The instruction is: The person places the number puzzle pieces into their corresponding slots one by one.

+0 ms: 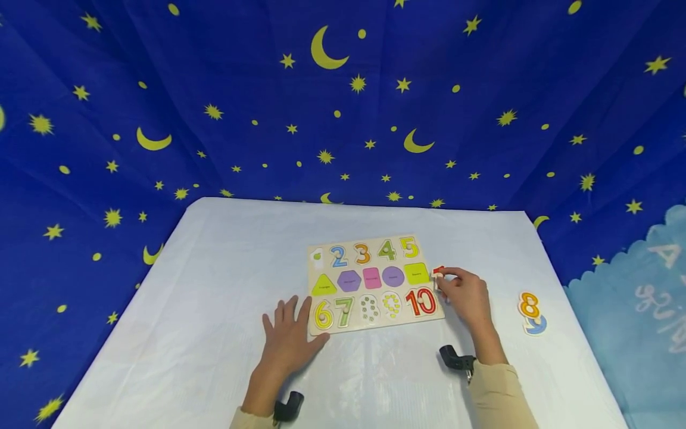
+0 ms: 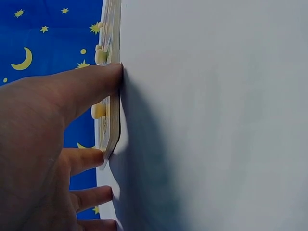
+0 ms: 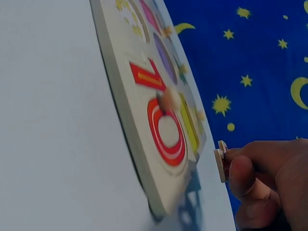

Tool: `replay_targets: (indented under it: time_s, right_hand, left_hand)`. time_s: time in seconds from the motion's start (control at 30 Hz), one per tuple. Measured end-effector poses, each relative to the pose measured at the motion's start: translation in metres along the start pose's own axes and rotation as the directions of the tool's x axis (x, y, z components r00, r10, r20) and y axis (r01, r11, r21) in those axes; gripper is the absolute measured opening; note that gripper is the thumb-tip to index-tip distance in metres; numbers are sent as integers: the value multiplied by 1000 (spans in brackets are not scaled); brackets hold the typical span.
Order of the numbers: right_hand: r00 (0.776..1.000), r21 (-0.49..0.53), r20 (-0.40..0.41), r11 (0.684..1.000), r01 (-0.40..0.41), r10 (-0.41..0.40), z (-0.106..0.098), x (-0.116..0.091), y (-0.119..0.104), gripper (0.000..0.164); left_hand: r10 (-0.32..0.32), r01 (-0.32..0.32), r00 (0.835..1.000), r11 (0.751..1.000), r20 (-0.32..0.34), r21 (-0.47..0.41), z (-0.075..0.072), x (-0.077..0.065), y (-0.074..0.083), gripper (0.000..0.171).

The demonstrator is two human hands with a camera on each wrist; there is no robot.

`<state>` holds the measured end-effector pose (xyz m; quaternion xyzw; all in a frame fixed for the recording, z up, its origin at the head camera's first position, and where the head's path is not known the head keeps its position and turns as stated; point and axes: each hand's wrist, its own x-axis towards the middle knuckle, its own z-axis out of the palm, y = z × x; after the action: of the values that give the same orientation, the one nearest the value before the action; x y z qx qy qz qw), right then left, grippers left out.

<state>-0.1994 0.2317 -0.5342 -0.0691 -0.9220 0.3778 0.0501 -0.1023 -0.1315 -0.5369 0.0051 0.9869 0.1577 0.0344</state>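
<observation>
A wooden number puzzle board (image 1: 368, 282) lies on the table, with 2 to 7 and 10 in their recesses. Its recesses for 1, 8 and 9 show printed pictures instead of pieces. My left hand (image 1: 288, 339) is spread at the board's near left corner, thumb (image 2: 96, 86) against the near edge and index finger by the left side. Just off the board's right side, my right hand (image 1: 468, 296) pinches a red number 1 piece (image 1: 439, 270) between thumb and fingers. That piece appears edge-on in the right wrist view.
To the right on the white-covered table (image 1: 214, 262) lie an orange number 8 piece (image 1: 529, 304) and a blue number piece (image 1: 536, 326), the 8 partly over the blue one. Blue star-and-moon cloth (image 1: 343, 101) hangs behind the table.
</observation>
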Motion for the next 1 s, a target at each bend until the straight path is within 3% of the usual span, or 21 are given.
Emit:
replay_targets:
  time_s: [0.63,1.0]
  right_hand:
    - [993,-5,63,995,100,-100,19,4,-39,30]
    - [990,35,104,995,91,-94,35,5,-54,29]
  left_hand:
    - [4,-3,999,1000,-37,10,-4,4,-2,89]
    - [0,1,999,1000,-51,14,-5,1,-2,88]
